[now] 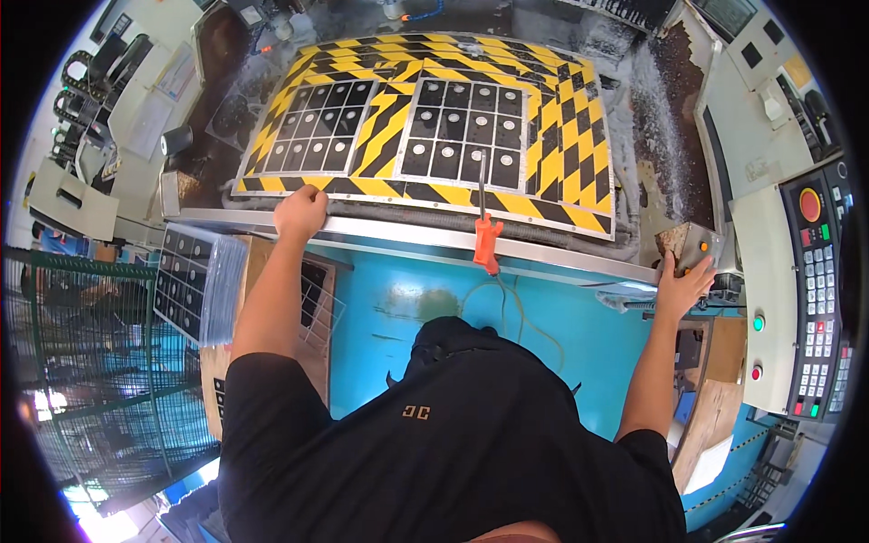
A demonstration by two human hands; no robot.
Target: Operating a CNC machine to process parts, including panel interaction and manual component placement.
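My left hand (pixel 301 214) rests closed at the front edge of a machine bed, by the lower left corner of a black-and-yellow striped board (pixel 570 136). What its fingers hold, if anything, is hidden. My right hand (pixel 685 288) has its fingers apart against a small metal button box (pixel 701 242) with orange buttons, at the bed's right end. Two sheets of black tiles with round pale marks, a left sheet (pixel 313 127) and a right sheet (pixel 464 132), lie on the board. Between my hands an orange-handled air gun (pixel 488 242) hangs over the front rail, its metal nozzle upward.
A stack of tile-patterned clear sheets (pixel 195 281) stands at left on a wooden stand (pixel 220 362). To the right is a control panel (pixel 817 290) with a red knob and keys. A hose (pixel 525 317) trails over the blue floor (pixel 380 362). Green mesh (pixel 90 362) stands far left.
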